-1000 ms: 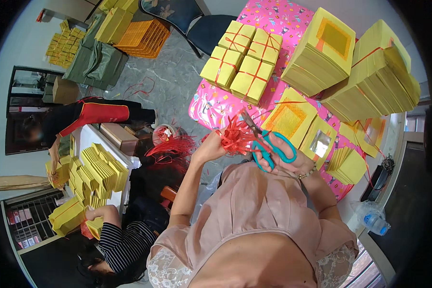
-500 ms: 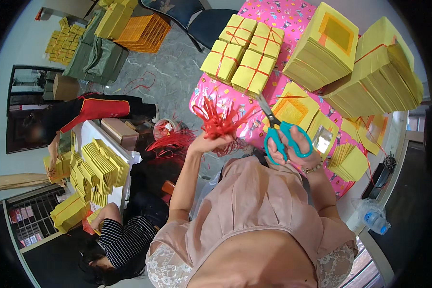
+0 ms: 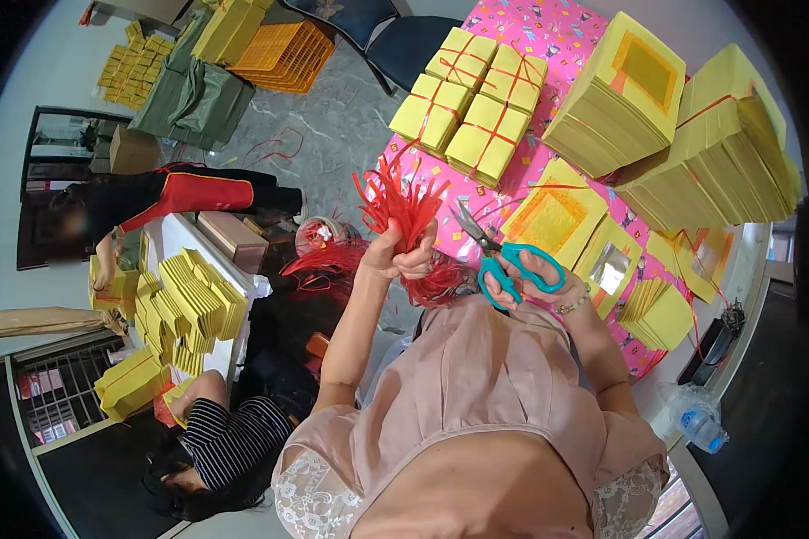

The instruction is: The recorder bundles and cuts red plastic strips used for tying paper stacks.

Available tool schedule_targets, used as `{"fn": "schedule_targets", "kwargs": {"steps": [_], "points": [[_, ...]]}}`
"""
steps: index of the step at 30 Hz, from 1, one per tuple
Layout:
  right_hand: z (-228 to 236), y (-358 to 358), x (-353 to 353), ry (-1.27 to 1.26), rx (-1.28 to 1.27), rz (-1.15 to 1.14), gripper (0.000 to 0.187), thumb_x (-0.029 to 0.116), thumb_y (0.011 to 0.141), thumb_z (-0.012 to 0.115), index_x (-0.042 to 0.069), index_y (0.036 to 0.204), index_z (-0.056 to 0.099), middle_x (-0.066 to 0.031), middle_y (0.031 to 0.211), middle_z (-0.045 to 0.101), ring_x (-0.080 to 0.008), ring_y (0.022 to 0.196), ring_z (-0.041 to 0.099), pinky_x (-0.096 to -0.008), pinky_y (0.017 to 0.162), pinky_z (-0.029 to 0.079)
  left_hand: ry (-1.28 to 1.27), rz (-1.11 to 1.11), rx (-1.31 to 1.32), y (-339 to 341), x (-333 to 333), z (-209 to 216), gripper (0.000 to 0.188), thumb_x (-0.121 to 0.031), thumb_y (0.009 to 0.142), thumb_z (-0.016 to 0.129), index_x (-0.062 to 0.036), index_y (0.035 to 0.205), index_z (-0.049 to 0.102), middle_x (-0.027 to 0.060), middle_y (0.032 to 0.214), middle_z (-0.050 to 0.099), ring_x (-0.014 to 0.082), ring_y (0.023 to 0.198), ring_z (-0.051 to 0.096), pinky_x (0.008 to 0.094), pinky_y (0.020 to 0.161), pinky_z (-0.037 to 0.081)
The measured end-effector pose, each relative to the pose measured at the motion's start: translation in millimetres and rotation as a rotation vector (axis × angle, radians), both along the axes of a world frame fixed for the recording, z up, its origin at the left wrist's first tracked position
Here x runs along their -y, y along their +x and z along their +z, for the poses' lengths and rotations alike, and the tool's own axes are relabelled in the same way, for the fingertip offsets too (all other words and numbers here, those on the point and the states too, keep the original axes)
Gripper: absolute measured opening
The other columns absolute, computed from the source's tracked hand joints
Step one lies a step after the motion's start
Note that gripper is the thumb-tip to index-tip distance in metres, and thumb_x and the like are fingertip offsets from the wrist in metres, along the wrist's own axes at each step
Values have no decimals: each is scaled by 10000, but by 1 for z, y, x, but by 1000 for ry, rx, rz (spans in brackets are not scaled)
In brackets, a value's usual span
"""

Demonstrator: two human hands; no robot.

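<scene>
Red strips [image 3: 403, 202] in left hand [image 3: 403, 259] — scissors [image 3: 503, 260] in right hand [image 3: 532, 278].

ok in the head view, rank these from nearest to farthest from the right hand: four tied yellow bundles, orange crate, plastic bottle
1. Four tied yellow bundles: up and slightly left of the right hand, on the pink table.
2. Plastic bottle: lower right, by the table's edge; a little farther than the bundles.
3. Orange crate: far upper left, on the floor.
</scene>
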State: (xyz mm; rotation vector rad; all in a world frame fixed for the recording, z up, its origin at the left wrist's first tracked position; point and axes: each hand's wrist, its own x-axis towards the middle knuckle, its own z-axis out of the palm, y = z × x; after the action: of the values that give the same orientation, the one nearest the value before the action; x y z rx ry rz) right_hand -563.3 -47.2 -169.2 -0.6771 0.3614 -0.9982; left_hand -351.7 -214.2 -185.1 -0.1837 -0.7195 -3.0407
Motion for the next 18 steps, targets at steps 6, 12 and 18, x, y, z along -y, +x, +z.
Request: {"fn": "schedule_targets", "kwargs": {"steps": [6,12,18], "points": [[2,3,9,-19,-18,25,674,690,836,419,35,940,538,-28,732,494,-112,643,478,-222,572,391,169,-31,-80,-2,-3,-6,576,-595,879,439,-21,921,423,-64,490,284,19,383,204,201,358,164],[5,4,12,23,-18,45,651,674,848,419,40,940,538,-25,724,501,-106,635,481,-214,549,390,166,-60,-52,-2,-4,-9,564,-603,880,433,-40,900,396,-67,474,278,22,353,188,208,334,156],[0,4,13,-23,-42,10,616,647,870,408,49,941,540,-23,724,505,-107,636,491,-209,549,390,213,-74,-50,-4,-6,-11,570,-604,883,421,-36,907,387,-68,475,277,22,348,189,205,331,156]]}}
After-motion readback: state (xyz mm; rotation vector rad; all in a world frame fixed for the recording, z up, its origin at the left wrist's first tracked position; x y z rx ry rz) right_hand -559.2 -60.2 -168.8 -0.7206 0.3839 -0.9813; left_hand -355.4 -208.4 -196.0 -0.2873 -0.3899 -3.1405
